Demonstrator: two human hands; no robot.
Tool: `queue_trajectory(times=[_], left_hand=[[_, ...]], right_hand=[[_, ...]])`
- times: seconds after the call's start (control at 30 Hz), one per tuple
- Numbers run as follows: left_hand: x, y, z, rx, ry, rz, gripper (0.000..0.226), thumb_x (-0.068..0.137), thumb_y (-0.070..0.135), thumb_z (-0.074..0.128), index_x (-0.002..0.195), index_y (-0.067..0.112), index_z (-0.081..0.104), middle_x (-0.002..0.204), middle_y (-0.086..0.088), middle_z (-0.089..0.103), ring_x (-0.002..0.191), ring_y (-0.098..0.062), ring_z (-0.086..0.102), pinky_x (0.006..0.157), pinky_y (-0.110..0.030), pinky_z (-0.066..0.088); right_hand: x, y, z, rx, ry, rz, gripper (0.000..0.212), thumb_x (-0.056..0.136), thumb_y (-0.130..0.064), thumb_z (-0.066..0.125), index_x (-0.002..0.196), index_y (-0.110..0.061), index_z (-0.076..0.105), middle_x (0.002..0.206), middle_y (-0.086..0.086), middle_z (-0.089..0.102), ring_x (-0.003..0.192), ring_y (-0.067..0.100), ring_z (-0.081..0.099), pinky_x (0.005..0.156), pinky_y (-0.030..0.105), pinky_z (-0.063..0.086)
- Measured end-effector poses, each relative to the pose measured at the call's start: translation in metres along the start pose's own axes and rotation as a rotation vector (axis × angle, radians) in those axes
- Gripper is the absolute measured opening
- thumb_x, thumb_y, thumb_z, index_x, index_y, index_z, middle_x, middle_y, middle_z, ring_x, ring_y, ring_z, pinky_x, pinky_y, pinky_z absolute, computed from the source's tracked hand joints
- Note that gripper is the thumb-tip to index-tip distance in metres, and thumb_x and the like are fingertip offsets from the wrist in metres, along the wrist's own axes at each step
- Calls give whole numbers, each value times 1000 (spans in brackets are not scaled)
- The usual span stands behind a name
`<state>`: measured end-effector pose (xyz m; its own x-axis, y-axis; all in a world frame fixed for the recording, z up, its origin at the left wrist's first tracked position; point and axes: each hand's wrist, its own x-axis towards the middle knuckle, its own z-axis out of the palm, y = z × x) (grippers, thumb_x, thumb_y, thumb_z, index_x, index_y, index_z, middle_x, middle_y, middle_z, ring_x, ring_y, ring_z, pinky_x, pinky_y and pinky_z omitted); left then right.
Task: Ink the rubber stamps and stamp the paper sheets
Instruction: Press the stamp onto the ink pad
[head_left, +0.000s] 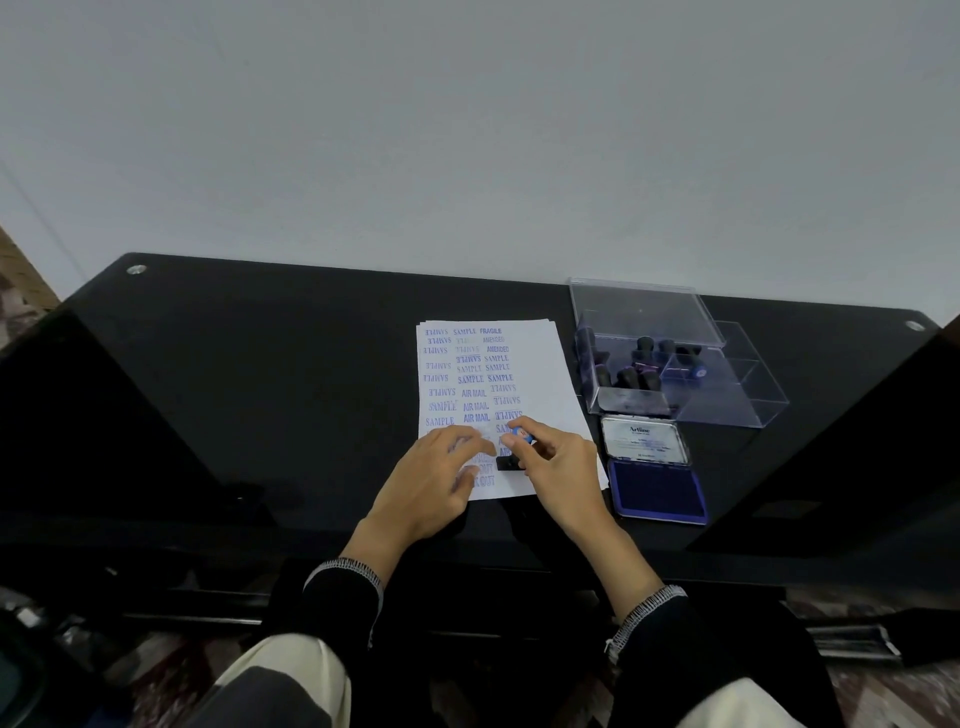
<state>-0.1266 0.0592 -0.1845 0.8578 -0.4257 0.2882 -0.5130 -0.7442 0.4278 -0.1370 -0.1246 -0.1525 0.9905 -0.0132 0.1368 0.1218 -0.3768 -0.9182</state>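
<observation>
While your right hand (558, 462) has its grip clamped on the small black-handled rubber stamp (511, 457), pressed to the white paper sheet (540, 364), rows of blue impressions fill most of it beyond the grip; your left hand (436, 478), fingers spread, steadies it. Sheets beneath await stamping.
</observation>
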Motion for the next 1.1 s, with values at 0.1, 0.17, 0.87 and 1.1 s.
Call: queue_trajectory(times=[0.1, 0.17, 0.87, 1.1], left_hand=[[0, 0, 0, 19, -3, 13, 30, 95, 21, 49, 123, 31, 56, 134, 6, 50, 123, -11, 43, 103, -22, 28], [0, -1, 0, 25, 0, 17, 32, 96, 21, 48, 124, 32, 56, 134, 7, 50, 124, -11, 43, 104, -20, 25], [0, -4, 3, 28, -4, 50, 37, 91, 12, 52, 116, 37, 61, 131, 9, 52, 123, -11, 46, 108, -26, 28], [0, -3, 3, 16, 15, 50, 34, 88, 10, 56, 110, 34, 67, 127, 9, 55, 121, -12, 49, 106, -27, 31]], right_hand=[[-1, 0, 0, -6, -5, -4, 15, 90, -30, 65, 96, -19, 72, 76, 0, 68, 58, 7, 43, 60, 18, 40], [-3, 0, 0, -3, 2, -3, 13, 90, -29, 65, 94, -19, 72, 73, -2, 66, 55, 6, 40, 58, 16, 37], [-7, -2, 7, -83, 36, -41, 12, 92, -26, 62, 96, -18, 69, 72, 8, 66, 53, 8, 39, 55, 9, 35], [-7, -5, 0, -41, -84, -45, 21, 98, -30, 51, 82, -29, 64, 69, 7, 60, 58, 16, 42, 59, 23, 40]])
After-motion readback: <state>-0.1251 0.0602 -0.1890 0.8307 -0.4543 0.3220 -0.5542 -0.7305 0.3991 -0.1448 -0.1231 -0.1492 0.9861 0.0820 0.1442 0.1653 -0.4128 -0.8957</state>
